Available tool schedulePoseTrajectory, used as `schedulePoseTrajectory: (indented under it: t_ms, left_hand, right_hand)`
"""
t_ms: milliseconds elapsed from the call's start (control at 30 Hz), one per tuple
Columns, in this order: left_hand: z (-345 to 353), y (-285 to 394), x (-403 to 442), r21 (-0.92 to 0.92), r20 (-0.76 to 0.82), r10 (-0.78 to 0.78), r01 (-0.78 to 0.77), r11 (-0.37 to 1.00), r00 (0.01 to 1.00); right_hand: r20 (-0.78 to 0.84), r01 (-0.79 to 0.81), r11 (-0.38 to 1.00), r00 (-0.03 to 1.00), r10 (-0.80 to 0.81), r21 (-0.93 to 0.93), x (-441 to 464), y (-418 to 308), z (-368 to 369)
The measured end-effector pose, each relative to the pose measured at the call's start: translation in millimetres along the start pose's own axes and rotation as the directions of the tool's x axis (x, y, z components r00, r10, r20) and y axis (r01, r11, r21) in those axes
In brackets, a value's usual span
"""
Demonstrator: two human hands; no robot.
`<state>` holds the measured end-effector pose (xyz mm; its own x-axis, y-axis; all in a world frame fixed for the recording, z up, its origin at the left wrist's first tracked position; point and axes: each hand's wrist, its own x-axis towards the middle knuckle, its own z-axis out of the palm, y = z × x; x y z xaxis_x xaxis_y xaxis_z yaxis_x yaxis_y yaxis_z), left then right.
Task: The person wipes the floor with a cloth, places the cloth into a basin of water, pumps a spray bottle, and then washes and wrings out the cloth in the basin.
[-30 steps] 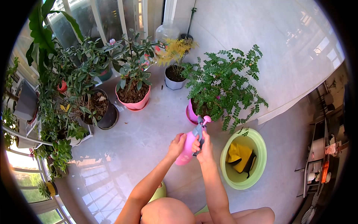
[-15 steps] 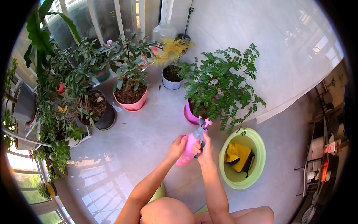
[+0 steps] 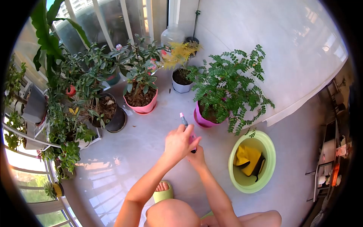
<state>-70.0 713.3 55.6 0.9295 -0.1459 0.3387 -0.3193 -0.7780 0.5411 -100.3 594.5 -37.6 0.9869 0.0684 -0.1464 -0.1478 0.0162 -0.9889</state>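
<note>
A pink spray bottle (image 3: pixel 193 137) with a grey head is between my hands, its pink nozzle tip pointing away from me. Much of it is hidden behind my fingers. My left hand (image 3: pixel 177 144) is closed over its top, knuckles up and thumb to the right. Lower and slightly right, my right hand (image 3: pixel 197 158) is closed around the bottle, its fingers partly covered by the left. Beyond the hands stands a leafy green plant (image 3: pixel 230 83) in a magenta pot (image 3: pixel 202 120).
A light green basin (image 3: pixel 270 166) with yellow-and-black gloves (image 3: pixel 249 160) stands at the right. Potted plants line the left, including a black pot (image 3: pixel 116 120) and a pink pot (image 3: pixel 149 104). A white octagonal pot (image 3: pixel 182 87) sits behind. White sheeting (image 3: pixel 298 75) hangs at the back right.
My left hand has moved from the bottle's side to its top. The spray bottle has turned, its nozzle now further left. The whole view has shifted slightly.
</note>
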Motion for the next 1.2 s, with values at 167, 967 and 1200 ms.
schedulePoseTrajectory:
  t_ms: [167,967,1200]
  left_hand:
    - [-30,18,29,0.045,0.088,-0.041,0.037,0.998,0.995]
    - [-14,-2,47,-0.168,0.146,0.101,-0.076,0.983,0.984]
    - [-39,25,68,0.007,-0.064,0.292,-0.292,0.956,0.954]
  right_hand:
    - [0.014,0.121,0.989,0.993,-0.12,-0.081,15,15,4]
    - [0.009,0.144,0.982,0.99,-0.144,-0.121,29,11,11]
    - [0.048,0.203,0.959,0.979,-0.198,-0.195,29,21,9]
